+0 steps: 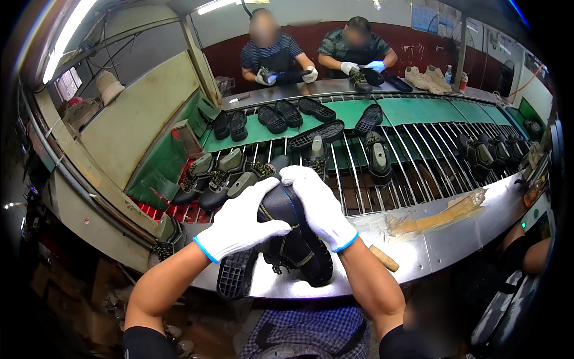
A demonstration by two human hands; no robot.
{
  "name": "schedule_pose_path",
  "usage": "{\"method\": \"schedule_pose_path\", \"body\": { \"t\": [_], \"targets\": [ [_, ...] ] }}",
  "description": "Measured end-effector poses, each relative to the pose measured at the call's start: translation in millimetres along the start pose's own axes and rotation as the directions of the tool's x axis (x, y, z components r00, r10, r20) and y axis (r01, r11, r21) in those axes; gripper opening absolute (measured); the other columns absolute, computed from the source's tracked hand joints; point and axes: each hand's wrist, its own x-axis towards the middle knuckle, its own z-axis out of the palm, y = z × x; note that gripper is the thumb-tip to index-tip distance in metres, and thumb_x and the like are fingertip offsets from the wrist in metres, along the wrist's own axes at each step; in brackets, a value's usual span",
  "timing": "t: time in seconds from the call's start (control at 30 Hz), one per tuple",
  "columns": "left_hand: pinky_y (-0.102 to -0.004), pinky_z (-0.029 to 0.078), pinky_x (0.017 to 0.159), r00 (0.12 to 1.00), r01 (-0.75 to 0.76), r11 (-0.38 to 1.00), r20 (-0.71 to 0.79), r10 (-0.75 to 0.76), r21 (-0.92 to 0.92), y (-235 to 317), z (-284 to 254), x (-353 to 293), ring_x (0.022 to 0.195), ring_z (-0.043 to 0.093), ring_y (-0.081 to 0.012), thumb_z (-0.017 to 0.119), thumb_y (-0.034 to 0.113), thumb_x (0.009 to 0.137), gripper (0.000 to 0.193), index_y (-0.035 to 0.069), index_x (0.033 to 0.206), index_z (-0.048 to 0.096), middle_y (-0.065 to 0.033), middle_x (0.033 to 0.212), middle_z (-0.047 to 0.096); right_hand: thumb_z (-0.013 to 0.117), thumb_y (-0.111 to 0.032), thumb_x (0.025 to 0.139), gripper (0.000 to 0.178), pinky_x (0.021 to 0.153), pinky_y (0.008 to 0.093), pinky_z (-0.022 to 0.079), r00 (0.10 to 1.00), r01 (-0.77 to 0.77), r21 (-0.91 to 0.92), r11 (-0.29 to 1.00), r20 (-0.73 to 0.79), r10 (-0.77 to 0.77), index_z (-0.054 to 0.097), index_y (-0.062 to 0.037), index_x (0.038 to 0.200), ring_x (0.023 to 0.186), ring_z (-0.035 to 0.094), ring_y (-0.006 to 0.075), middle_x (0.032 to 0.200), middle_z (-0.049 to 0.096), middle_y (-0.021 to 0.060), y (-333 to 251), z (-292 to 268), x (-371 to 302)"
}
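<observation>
Above the near metal edge of the bench, a black shoe point(293, 246) with yellow stitching is held between my two hands. My left hand point(244, 216), in a white knitted glove, grips its left side, the thumb lying across the dark upper. Gloved the same way, my right hand point(321, 208) wraps the opposite side, its fingertips near the left hand's at the top. A black sole point(235, 276) with a grid-patterned underside leans at the bench edge, just below my left wrist. What the fingers press on behind the shoe is hidden.
Beyond the shoe runs a conveyor of metal rods point(418, 158) with a green belt point(412, 112) behind. Black shoes point(378, 157) and loose soles point(317, 135) lie across both. A brown stick-like piece point(384, 258) rests to my right. Two gloved co-workers point(276, 57) handle footwear opposite.
</observation>
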Motion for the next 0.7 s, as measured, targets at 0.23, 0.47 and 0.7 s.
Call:
{"method": "schedule_pose_path", "body": {
  "t": [0.23,0.47,0.7],
  "targets": [
    [-0.0443,0.048,0.117,0.994,0.096,0.995,-0.057,-0.095,0.002,-0.7,5.5,-9.8,0.139,0.060,-0.0388,0.091,0.050,0.078,0.103,0.008,0.160,0.046,-0.0227,0.156,0.056,0.059,-0.021,0.108,0.034,0.109,0.0393,0.052,0.994,0.098,-0.372,0.923,-0.014,-0.111,0.060,-0.0064,0.139,0.126,0.067,0.0306,0.134,0.066,0.0155,1.4,16.3,-1.0],
    [-0.0465,0.051,0.112,0.998,-0.004,0.999,0.055,0.006,-0.043,-2.0,-13.2,-21.9,0.128,0.065,-0.0400,0.089,0.043,0.082,0.100,0.020,0.166,0.040,-0.0211,0.142,0.061,0.051,-0.019,0.111,0.044,0.121,0.0381,0.041,0.983,-0.087,-0.110,0.990,0.149,0.103,0.054,-0.0043,0.153,0.142,0.055,0.0242,0.150,0.061,0.0165,13.4,-49.2,-56.6],
    [-0.0421,0.038,0.124,0.948,0.031,0.928,-0.284,-0.145,-0.371,-52.0,46.4,-110.3,0.149,0.049,-0.0353,0.087,0.024,0.086,0.095,-0.004,0.162,0.038,-0.0246,0.160,0.049,0.075,-0.023,0.090,0.046,0.091,0.0534,0.056,0.941,-0.202,-0.976,-0.084,-0.218,0.259,0.064,-0.0179,0.134,0.107,0.064,0.0397,0.123,0.065,0.0175,12.8,-157.3,-218.5]
  ]
}}
